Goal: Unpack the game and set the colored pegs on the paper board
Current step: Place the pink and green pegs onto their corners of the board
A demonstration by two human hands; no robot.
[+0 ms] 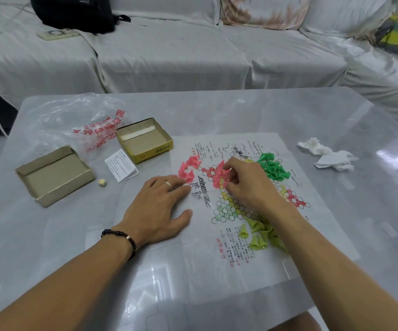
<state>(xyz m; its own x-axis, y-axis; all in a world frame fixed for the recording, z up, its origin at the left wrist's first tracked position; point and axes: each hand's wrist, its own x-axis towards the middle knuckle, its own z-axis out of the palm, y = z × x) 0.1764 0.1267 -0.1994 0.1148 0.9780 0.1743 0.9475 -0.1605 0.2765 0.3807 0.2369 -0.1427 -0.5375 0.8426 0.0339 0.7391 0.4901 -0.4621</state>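
Left hand (159, 206) flat, steadying paper board (253, 235); right hand (245, 180) pinching pink peg (226, 174): seat upright, centred on printed circle.

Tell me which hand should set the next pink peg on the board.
Probably the right hand: it is already over the star's pink corner, fingers pinching among the standing pink pegs. The left hand lies flat on the paper board, steadying it, though the loose pink pile sits just beyond its fingertips.
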